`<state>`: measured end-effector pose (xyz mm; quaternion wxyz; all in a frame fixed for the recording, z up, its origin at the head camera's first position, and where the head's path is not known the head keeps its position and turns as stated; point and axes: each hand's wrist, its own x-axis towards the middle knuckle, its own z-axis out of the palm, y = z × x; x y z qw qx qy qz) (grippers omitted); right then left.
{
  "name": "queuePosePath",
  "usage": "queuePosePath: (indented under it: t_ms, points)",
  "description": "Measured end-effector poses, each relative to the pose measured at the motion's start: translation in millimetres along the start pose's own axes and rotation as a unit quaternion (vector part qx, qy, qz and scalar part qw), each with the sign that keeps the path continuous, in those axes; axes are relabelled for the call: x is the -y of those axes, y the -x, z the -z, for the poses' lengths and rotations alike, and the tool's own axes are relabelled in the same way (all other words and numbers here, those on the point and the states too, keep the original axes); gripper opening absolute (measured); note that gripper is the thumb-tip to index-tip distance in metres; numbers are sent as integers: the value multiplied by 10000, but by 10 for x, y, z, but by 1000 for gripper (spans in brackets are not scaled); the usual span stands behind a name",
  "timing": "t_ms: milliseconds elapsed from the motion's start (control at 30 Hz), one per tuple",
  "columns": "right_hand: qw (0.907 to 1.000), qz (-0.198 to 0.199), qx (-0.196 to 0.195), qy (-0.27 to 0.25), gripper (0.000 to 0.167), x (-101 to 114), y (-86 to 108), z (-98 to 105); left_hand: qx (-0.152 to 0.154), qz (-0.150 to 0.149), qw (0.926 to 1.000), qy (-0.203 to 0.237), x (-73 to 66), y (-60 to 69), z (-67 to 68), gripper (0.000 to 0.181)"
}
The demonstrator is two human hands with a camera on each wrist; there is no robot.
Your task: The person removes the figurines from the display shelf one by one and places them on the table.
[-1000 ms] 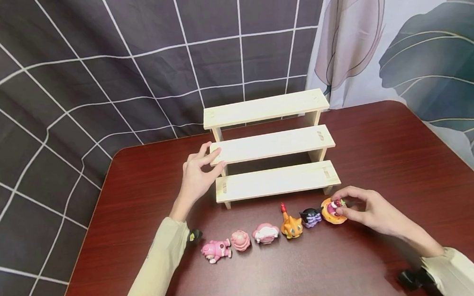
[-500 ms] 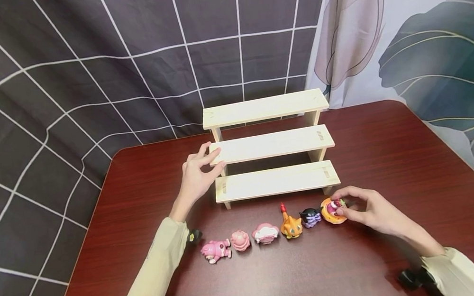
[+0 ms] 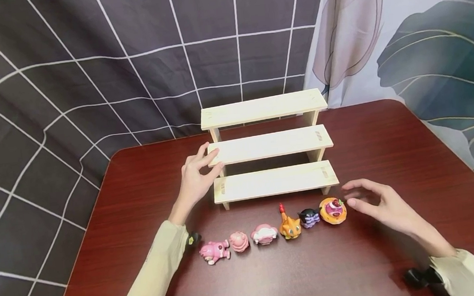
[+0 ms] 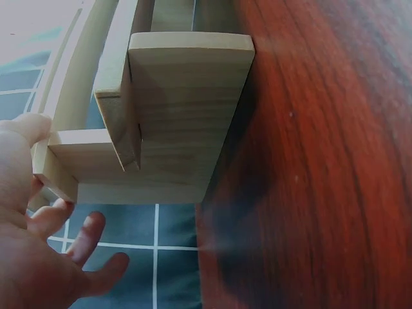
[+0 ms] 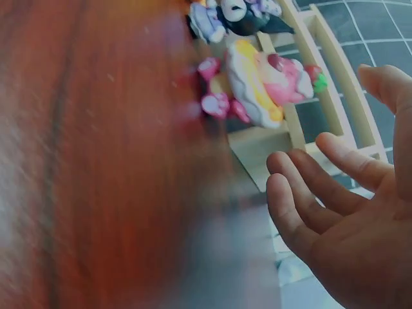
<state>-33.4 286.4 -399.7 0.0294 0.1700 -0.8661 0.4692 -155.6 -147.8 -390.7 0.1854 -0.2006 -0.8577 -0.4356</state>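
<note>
A pale wooden three-step rack [image 3: 268,145] stands on the table. My left hand [image 3: 194,178] pinches the left end of its middle board; the left wrist view shows the thumb above that board and a finger below it [image 4: 48,215]. Just right of a toy figurine with a yellow-orange ring [image 3: 333,211] is my right hand [image 3: 390,207], its fingers apart and holding nothing. In the right wrist view this pink figurine [image 5: 283,80] stands upright, with a gap between it and the fingers.
In front of the rack runs a row of toys: a black-and-purple figurine [image 3: 309,218], an orange one with a red-tipped tail [image 3: 290,227], a pink-and-white one [image 3: 264,234], a round pink one [image 3: 239,242] and a pink bear-like one [image 3: 215,252]. A dark checked curtain [image 3: 161,69] hangs behind the table [image 3: 300,275].
My right hand has let go of the ringed figurine and moved a little to the right, its fingers spreading. The left hand keeps its place on the rack.
</note>
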Motion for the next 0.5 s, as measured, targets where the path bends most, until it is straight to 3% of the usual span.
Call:
queuePosePath:
  t_ms: [300,500]
  points:
    - [9973,1,-517,524,41,65,-66,173,37,52,10000,-12,-1,37,12,42]
    - [9937,-32,-738,839,55,109,-91,237,20,298,9987,-423,7,118,57,58]
